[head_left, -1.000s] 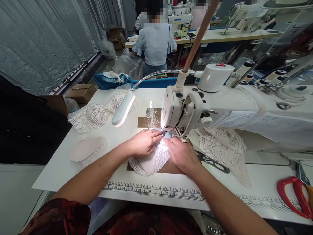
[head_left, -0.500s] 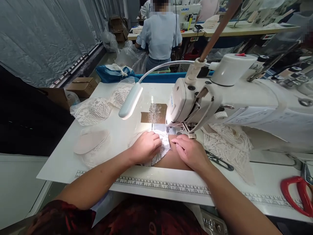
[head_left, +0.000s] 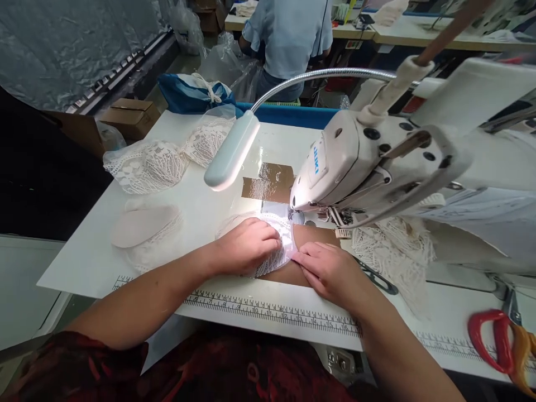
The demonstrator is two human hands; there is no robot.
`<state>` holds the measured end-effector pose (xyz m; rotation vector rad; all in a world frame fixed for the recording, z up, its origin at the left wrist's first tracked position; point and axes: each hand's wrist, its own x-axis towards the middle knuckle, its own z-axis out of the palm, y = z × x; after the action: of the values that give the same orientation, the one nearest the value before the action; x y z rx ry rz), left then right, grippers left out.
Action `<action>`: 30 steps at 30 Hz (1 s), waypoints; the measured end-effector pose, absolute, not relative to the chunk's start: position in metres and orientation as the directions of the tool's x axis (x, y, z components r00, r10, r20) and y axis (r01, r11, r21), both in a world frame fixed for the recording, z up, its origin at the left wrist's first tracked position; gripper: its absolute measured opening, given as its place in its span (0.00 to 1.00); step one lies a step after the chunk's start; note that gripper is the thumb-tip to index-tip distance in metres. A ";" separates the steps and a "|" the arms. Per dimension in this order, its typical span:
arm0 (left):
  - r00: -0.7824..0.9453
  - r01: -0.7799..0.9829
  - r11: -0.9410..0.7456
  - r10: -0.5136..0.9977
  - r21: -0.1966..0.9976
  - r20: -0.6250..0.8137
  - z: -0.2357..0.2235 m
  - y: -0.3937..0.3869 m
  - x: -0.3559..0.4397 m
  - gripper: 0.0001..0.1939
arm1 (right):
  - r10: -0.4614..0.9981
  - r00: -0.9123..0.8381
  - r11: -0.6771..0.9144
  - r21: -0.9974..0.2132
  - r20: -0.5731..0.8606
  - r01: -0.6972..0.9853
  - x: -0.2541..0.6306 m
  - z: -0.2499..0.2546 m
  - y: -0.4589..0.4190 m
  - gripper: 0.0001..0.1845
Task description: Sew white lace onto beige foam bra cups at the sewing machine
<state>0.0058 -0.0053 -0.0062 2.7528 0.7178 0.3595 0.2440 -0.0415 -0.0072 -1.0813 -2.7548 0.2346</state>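
Observation:
A white lace bra cup (head_left: 285, 239) lies under the needle area of a JUKI sewing machine (head_left: 330, 167), lit by a lamp (head_left: 232, 151). My left hand (head_left: 249, 245) rests on the cup with fingers curled into the lace; its fingertips are partly hidden. At the cup's right edge, my right hand (head_left: 329, 268) pinches the border between thumb and fingers, just in front of the presser foot. Brown tape (head_left: 316, 234) covers the machine bed beneath. Another stretch of brown tape (head_left: 272, 184) lies behind the cup.
Lace cups (head_left: 146, 164) and a beige pad with lace (head_left: 144, 226) lie at left. More lace (head_left: 393, 251) and dark thread snips (head_left: 379, 277) are to the right. Red-handled scissors (head_left: 494, 340) sit near the front edge, by a printed ruler (head_left: 259, 310). A person (head_left: 288, 39) sits ahead.
My right hand has come down and back from beside the presser foot to the cup's right edge, which it now pinches. My left hand stays on the lace. The view has tilted down.

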 end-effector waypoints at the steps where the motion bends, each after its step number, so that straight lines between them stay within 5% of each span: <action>1: 0.865 0.422 -0.863 0.475 0.278 0.162 -0.007 -0.006 0.006 0.13 | 0.687 -0.721 0.722 -0.189 0.089 0.665 0.244 -0.005 -0.043 0.14; 6: 0.903 0.387 -0.911 0.405 0.143 0.140 -0.010 -0.008 0.006 0.17 | 0.695 -0.718 0.713 -0.165 0.036 0.682 0.244 -0.001 -0.046 0.14; 22: 0.887 0.430 -0.899 0.438 0.084 0.145 -0.011 -0.014 0.009 0.18 | 0.711 -0.703 0.686 -0.211 -0.009 0.697 0.247 0.000 -0.050 0.17; 30: 0.894 0.424 -0.903 0.429 0.065 0.125 -0.010 -0.015 0.010 0.18 | 0.744 -0.662 0.664 -0.226 0.098 0.713 0.249 -0.001 -0.050 0.15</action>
<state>0.0096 -0.0149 -0.0104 3.0223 0.6812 0.2125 0.2486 -0.0505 -0.0008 -1.1919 -2.6965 0.2508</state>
